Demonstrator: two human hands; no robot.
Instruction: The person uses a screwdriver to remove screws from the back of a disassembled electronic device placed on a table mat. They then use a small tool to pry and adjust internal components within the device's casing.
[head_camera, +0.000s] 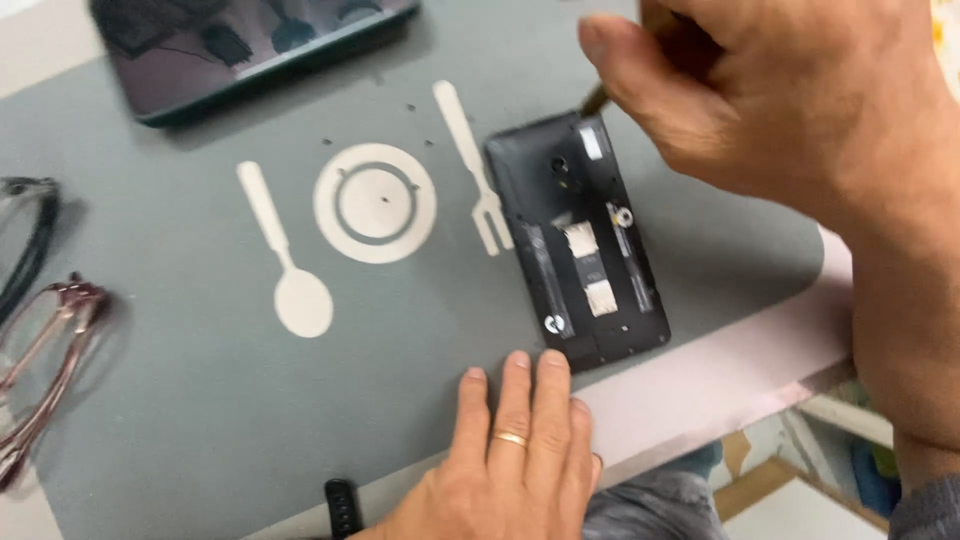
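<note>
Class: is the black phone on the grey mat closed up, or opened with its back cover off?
Opened: the phone shows bare inner parts.

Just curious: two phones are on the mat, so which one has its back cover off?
The phone between the hands, insides showing; the other phone at the mat's far edge looks closed.

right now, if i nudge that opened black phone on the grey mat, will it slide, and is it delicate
The opened phone lies flat on the grey mat, so it would probably slide, not tip or roll. Its back is off and inner parts show, so it is likely fragile there. The left hand rests near its lower end, which may steady it.
</note>
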